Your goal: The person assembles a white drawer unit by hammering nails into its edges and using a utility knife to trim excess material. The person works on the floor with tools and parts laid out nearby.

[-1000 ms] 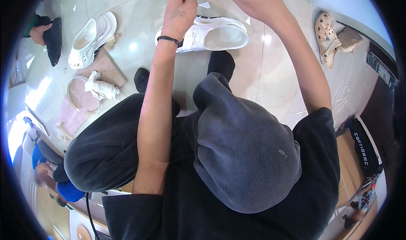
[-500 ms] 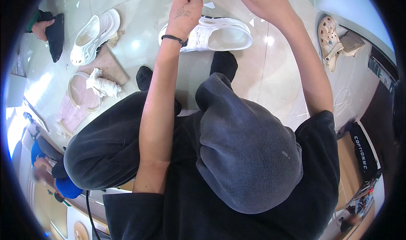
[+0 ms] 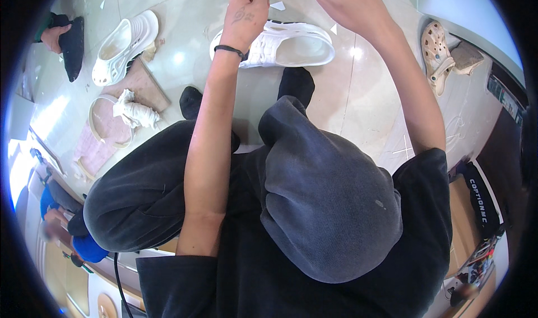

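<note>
My left hand, with a black band at the wrist, is closed at the top edge of the picture, above the front of a white clog-style shoe. Its fingertips are cut off, so what it holds is hidden. My right hand reaches in from the right with its fingers pointing left; their ends also leave the top edge. The white shoe lies sideways on the floor with its wide opening to the right, partly covered by my left hand and wrist. My dark-socked foot is just below it.
Another white clog stands at the left by a board, a crumpled white cloth and a pale ring. A beige clog is at the right. Paper scraps dot the floor. Another person's hand is at far left.
My right hand has shifted slightly to the left, and its forearm has moved slightly. My left hand and the white shoe stay almost in place.
</note>
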Tool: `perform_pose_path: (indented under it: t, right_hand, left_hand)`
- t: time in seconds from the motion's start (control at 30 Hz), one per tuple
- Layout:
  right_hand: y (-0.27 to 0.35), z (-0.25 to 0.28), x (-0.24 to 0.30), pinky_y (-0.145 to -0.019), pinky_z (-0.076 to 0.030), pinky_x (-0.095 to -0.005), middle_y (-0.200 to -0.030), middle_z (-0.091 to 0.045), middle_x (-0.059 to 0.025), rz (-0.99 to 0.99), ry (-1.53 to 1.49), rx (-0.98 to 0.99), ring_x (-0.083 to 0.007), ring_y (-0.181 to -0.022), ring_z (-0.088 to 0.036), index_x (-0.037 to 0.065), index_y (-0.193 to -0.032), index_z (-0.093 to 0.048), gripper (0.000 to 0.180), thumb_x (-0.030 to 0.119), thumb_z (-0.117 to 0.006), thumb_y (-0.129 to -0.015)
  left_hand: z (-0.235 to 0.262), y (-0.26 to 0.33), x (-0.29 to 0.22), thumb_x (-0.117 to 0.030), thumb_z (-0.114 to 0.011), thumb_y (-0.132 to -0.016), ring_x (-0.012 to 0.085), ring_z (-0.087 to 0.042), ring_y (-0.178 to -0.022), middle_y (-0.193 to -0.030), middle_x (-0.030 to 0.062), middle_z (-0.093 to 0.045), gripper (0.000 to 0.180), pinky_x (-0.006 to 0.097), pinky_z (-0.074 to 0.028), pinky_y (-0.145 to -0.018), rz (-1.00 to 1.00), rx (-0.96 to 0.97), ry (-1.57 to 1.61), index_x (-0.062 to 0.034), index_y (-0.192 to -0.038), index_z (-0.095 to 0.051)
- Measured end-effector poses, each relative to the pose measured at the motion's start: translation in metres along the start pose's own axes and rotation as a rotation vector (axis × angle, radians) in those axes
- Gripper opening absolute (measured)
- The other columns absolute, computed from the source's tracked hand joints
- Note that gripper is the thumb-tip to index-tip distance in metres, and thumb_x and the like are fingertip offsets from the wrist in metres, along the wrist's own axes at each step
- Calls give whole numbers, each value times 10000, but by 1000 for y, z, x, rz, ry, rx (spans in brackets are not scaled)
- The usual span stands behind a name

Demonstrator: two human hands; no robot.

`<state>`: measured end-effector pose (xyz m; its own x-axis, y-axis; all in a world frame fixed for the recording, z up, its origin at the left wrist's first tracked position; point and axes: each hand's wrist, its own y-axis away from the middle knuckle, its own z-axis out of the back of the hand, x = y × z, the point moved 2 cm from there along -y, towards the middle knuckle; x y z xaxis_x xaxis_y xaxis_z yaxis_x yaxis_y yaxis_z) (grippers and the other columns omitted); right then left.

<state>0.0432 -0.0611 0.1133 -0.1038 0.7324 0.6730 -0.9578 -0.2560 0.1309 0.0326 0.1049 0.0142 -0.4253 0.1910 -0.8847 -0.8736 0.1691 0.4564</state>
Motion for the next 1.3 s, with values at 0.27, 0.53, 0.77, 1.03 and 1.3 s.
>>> perform_pose_path:
  t: [0.27,0.53,0.77,1.03,1.3]
  right_hand:
    - [-2,-4,-5,-674,-473,-512,-799,-616,-295,23,-27,-60,-473,-754,-622,-35,-1056,-500,333,295,-458,-1032]
    - [-1,-2,-4,-685,-476,-507,-821,-614,-301,17,-25,-31,-463,-772,-627,-33,-1059,-495,318,281,-456,-1032]
    - [-5,-3,-6,-685,-471,-496,-815,-604,-303,-13,-53,-54,-464,-782,-618,-36,-1040,-493,316,278,-456,-1033]
    - [-3,-1,-4,-695,-461,-517,-817,-604,-301,32,-28,-81,-479,-797,-611,-29,-1024,-495,313,282,-459,-1031]
    - [-9,-4,-16,-705,-468,-508,-849,-615,-297,11,3,-53,-485,-816,-609,-29,-1023,-487,308,278,-465,-1030]
  left_hand:
    - [0,0,1,-278,-499,-1041,53,-367,-507,-632,-41,-458,215,258,-300,-424,-21,-22,-32,-139,-1181,-584]
    - [0,-2,4,-271,-498,-1041,54,-375,-520,-636,-37,-465,218,256,-309,-435,-41,-10,-17,-133,-1186,-585]
    - [1,-4,6,-278,-496,-1043,55,-374,-517,-633,-40,-458,213,257,-308,-431,-57,-30,-41,-138,-1178,-584]
    - [3,-8,11,-289,-498,-1044,57,-363,-506,-628,-43,-457,212,258,-295,-424,-44,-6,-23,-152,-1186,-574]
    - [0,-7,10,-281,-515,-1037,52,-370,-517,-629,-42,-459,213,253,-292,-432,-21,-16,2,-159,-1201,-573]
